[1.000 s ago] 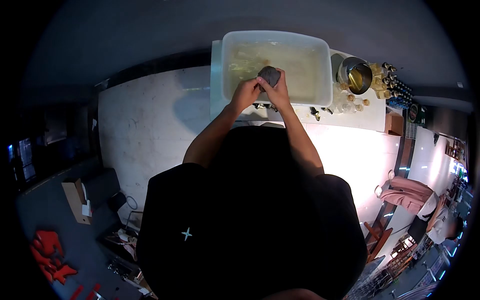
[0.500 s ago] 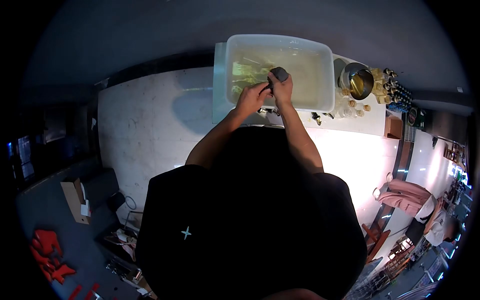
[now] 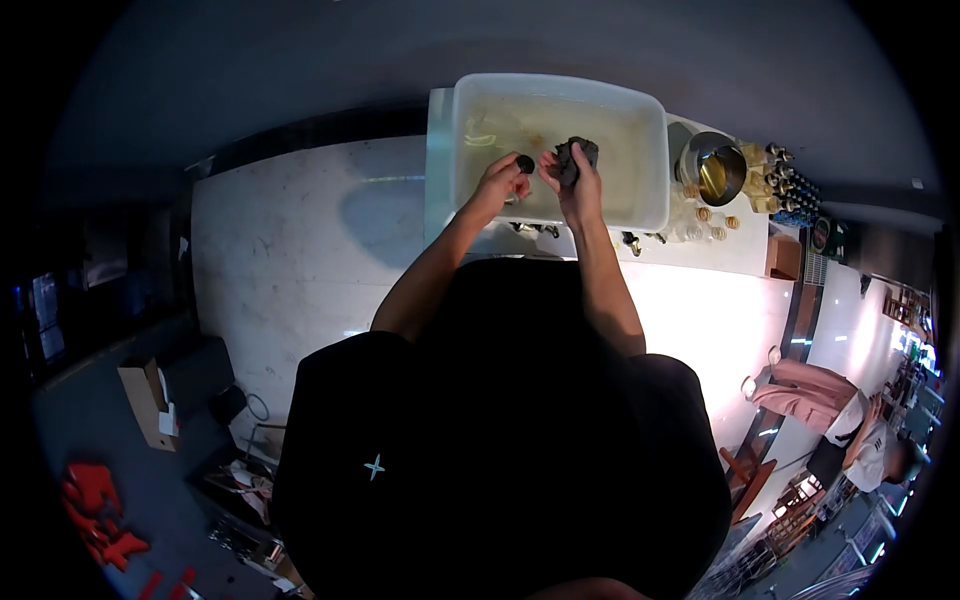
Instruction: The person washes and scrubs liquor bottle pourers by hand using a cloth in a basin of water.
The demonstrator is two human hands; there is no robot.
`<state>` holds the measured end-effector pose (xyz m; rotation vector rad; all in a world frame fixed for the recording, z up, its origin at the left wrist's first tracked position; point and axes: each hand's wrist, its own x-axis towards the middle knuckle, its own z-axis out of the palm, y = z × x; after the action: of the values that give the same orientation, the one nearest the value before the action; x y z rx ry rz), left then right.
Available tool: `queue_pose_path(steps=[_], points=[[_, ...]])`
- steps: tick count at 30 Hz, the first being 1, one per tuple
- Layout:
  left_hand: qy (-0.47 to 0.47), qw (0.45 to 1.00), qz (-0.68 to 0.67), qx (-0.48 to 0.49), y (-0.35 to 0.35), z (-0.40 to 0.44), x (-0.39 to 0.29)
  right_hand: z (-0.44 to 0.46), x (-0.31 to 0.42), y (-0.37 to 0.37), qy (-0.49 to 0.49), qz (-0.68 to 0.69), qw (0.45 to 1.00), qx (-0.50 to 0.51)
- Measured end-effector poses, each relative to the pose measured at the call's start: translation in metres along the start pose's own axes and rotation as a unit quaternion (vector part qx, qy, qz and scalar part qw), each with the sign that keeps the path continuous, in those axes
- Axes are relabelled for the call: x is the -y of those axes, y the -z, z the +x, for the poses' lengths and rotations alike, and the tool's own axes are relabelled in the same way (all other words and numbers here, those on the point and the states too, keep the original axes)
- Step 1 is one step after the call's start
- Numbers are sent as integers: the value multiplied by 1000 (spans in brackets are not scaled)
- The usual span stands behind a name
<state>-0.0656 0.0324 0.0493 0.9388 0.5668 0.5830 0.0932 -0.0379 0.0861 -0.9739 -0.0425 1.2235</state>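
Note:
My left hand is closed on a small dark round piece that looks like a cap, pinched at the fingertips. My right hand grips a bunched dark grey cloth, its thumb lying over the top. Both hands are above a white plastic tub of cloudy, yellowish water, a small gap between them. Something pale and shiny shows below my left fingers, too small to name. Several small dark and metallic fittings lie along the tub's near side.
Right of the tub stands a metal bowl with a golden inside. Small clear glass bottles and rows of dark-topped bottles are beside it. A cardboard box sits by the table's end. Another person is at the far right.
My hands were together at the cloth and have moved apart. My left hand has come away with the dark round piece showing; the cloth stays in my right hand, slightly further right.

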Motion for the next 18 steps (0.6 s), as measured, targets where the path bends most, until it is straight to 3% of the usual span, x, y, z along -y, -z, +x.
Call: queue_pose_path(steps=[4, 7, 8, 11, 15, 18], points=[[99, 994, -46, 18, -2, 8, -7, -9, -4, -19, 54, 1, 994, 93], [158, 986, -57, -16, -18, 10, -18, -17, -2, -34, 78, -81, 991, 78], [171, 983, -54, -32, -26, 10, -26, -10, -13, -33, 128, -92, 986, 56], [136, 983, -48, -114, -43, 11, -37, -19, -13, -34, 108, -133, 984, 52], [136, 982, -60, -120, -36, 25, -17, -11, -25, -35, 275, -252, 928, -11], [106, 974, -131, -153, -59, 15, -24, -25, -15, -47, 284, -295, 910, -60]])
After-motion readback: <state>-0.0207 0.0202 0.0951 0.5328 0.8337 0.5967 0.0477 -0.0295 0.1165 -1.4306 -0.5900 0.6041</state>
